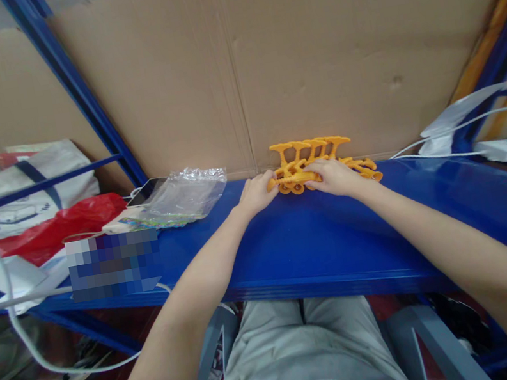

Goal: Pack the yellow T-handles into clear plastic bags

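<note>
On the far side of the blue table [303, 253], both hands close on one yellow-orange plastic piece [293, 179]. Its left end is pinched by my left hand [258, 194], while my right hand [333, 178] grips the right end. Behind it stand several similar yellow plastic pieces [309, 144] with T-shaped tops, against the cardboard. More yellow parts [369, 165] with round, cup-like ends lie beside and partly behind my right hand. The fingertips are partly hidden by the pieces, and I cannot tell the exact kind of object.
A cardboard panel [307, 45] rises behind the table. To the left are a clear plastic bag [196, 193], a phone [149, 191], a red plastic bag [65, 228] and a canvas bag [70, 169]. White cables [15, 320] hang there. Blue posts [76, 90] frame the sides.
</note>
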A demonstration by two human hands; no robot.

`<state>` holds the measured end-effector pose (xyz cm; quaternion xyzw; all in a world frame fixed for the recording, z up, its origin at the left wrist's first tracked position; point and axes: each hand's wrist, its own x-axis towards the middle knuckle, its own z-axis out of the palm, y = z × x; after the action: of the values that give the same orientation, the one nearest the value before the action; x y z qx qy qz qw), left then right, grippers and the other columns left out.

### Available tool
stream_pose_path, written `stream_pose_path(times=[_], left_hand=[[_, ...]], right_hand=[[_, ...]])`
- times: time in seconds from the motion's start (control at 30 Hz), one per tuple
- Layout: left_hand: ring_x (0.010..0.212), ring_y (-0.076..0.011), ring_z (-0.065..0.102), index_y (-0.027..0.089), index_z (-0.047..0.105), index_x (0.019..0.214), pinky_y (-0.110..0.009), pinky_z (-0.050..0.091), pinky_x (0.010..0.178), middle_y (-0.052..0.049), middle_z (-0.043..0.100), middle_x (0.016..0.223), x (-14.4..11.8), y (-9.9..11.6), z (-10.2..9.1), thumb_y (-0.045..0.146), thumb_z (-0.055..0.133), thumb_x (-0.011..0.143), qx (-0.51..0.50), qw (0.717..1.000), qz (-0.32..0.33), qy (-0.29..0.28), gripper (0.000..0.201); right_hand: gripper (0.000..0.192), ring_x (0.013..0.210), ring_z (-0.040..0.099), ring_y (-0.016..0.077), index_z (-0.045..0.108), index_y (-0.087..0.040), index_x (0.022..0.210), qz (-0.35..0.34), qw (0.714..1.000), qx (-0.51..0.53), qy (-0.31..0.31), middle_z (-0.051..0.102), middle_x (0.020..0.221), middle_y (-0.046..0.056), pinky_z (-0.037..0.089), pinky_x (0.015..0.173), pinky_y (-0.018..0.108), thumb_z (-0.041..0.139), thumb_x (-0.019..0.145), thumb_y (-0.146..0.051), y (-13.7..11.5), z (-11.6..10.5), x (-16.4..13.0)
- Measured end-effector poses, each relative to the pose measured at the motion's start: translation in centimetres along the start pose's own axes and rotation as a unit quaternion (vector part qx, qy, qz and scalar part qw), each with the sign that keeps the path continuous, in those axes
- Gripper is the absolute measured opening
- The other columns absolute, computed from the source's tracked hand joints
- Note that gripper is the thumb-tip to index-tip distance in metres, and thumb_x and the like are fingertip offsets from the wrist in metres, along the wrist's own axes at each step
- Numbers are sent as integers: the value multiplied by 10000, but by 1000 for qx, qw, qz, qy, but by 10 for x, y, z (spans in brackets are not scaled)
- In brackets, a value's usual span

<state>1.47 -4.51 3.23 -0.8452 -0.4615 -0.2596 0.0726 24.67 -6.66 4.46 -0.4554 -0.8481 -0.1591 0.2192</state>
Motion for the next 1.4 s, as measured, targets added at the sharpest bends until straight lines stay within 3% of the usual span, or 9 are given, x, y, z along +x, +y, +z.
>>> stream_pose_path(times=[0.17, 0.33, 0.5, 0.63, 0.77, 1.0, 1.1, 1.2, 1.4], left_hand=[[937, -222, 675, 202, 594, 1067, -319, 480, 823, -59, 722, 996, 0, 2, -1, 255, 572, 840, 4, 1000, -11, 13, 234], [875, -213, 680, 203, 594, 1059, -305, 474, 783, -56, 727, 957, 1, 3, -2, 268, 589, 835, 11, 1000, -18, 16, 234], [836, -206, 671, 199, 574, 1050, -299, 462, 754, -48, 717, 912, 0, 2, -3, 344, 604, 853, -6, 1000, -8, 30, 246], [873, -202, 656, 193, 560, 1019, -300, 455, 768, -60, 705, 963, 0, 0, -2, 386, 583, 880, -25, 998, 10, 57, 239], [929, -209, 642, 192, 555, 996, -308, 449, 798, -70, 695, 1003, 0, -1, -1, 371, 580, 886, -29, 997, 9, 75, 212], [970, -221, 631, 202, 552, 995, -324, 440, 826, -67, 688, 1005, 0, 0, 0, 359, 581, 883, -12, 998, 2, 62, 195], [986, -228, 629, 202, 552, 1002, -327, 433, 832, -69, 687, 1015, 0, 1, -1, 360, 583, 885, -1, 999, -3, 54, 200], [998, -236, 626, 196, 554, 1014, -332, 424, 838, -78, 683, 1033, 0, 3, -3, 364, 577, 892, 9, 999, -9, 50, 209], [1032, -251, 611, 193, 553, 1055, -349, 394, 878, -87, 677, 1042, -2, 4, -9, 398, 559, 903, 38, 998, -5, 53, 256]], right_hand=[[338, 973, 659, 259, 659, -144, 1149, 9, 998, 59, 1, 698, 1101, 139, 506, 859, 392, 611, 841, -274, 7, 1, 3], [490, 837, 673, 212, 596, -155, 1250, 76, 981, 176, -37, 702, 1040, 113, 548, 799, 374, 678, 769, -209, 16, -3, 5], [428, 869, 674, 194, 613, -165, 1163, 114, 930, 347, -34, 690, 1005, 88, 568, 815, 374, 701, 748, -216, 22, -6, 3], [270, 742, 671, 176, 656, -179, 985, 143, 880, 450, -47, 698, 845, 56, 583, 717, 347, 707, 758, -316, 22, -9, 2], [259, 612, 635, 156, 665, -183, 868, 156, 866, 471, -61, 685, 708, 46, 560, 605, 304, 679, 791, -430, 15, -12, 1], [259, 603, 635, 161, 665, -189, 844, 161, 872, 453, -87, 706, 749, 69, 556, 601, 319, 606, 857, -441, 12, -11, 1], [248, 586, 631, 153, 626, -200, 964, 157, 866, 466, -93, 705, 747, 48, 539, 562, 304, 659, 821, -400, 16, -8, -1], [382, 587, 635, 149, 549, -211, 1074, 166, 853, 487, -85, 694, 730, 15, 527, 563, 295, 727, 754, -320, 16, -5, -1], [216, 531, 613, 123, 546, -200, 872, 171, 837, 511, -93, 719, 761, 53, 496, 552, 270, 664, 802, -367, 11, -3, -2]])
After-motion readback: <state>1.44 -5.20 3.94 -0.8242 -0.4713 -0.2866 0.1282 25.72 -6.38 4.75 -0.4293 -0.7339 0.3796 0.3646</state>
